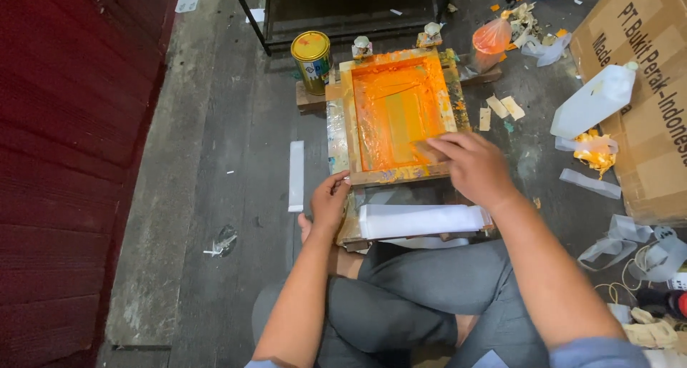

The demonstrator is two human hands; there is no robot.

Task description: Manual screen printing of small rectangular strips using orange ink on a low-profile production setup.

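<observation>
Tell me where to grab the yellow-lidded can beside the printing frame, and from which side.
Grip the can round its cylindrical wall, probably coming from its left, where the floor lies open; the orange-stained wooden frame crowds its right. It stands upright with a flat lid, so no handle shows.

head cam | looks steeply down | close over lap and floor | single view

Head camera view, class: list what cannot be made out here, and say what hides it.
- Tool under the right hand: the fingers cover it, head view.
- Screen frame near corner: hidden by the left hand.
- Cardboard box: cut off by the right edge.
- Yellow can contents: lid closed.
</observation>
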